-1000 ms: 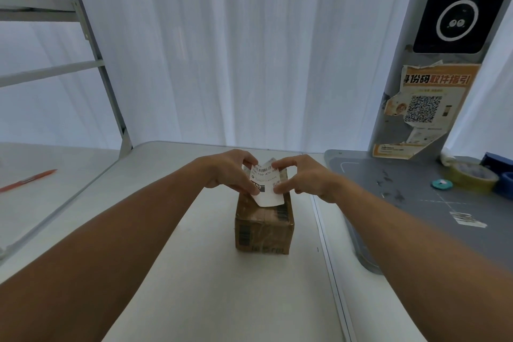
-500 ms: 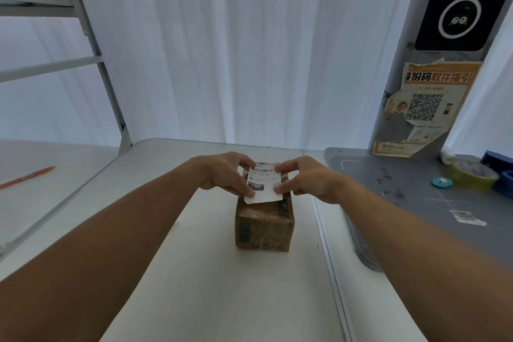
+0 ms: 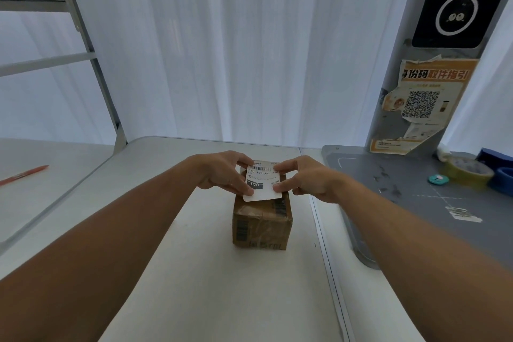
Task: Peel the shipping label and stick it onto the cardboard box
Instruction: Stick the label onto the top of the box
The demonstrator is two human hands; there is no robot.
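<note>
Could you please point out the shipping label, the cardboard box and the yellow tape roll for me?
shipping label (image 3: 262, 180), head view, on its printed middle.
cardboard box (image 3: 262, 226), head view, on its near side face.
yellow tape roll (image 3: 467, 172), head view, on its outer wall.

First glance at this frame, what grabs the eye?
Both hands, left hand and right hand, hold a white shipping label by its side edges over the top of a small cardboard box mid-table. Off right, a torn orange QR poster hangs on a grey post.
</note>
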